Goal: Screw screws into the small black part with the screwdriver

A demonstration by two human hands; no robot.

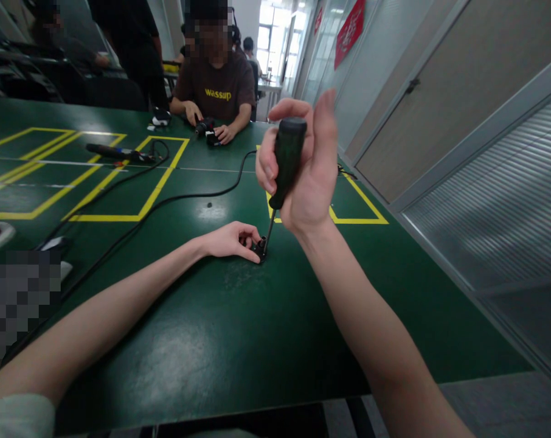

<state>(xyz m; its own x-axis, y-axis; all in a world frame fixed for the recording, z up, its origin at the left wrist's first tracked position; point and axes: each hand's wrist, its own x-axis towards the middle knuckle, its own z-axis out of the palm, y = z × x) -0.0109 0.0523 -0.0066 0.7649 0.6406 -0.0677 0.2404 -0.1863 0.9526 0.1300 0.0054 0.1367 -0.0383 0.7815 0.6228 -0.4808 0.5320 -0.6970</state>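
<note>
A screwdriver (288, 159) with a thick dark handle is in my right hand (314, 164); the fingers curl around the handle while the thumb points up. Its thin metal shaft slants down to a small black part (261, 248) on the green table. Whether the tip sits in a screw is too small to tell. My left hand (232, 240) rests on the tabletop and pinches that small black part between thumb and fingers, steadying it beside the shaft. A short round post stands up from the part.
The green table (188, 340) carries yellow tape outlines (163, 182). A black cable (197, 195) crosses it on the left, near a dark pen-shaped tool (120, 152). Across the table a person (216, 85) handles a black device (205, 126). A glass partition (499, 201) runs along the right.
</note>
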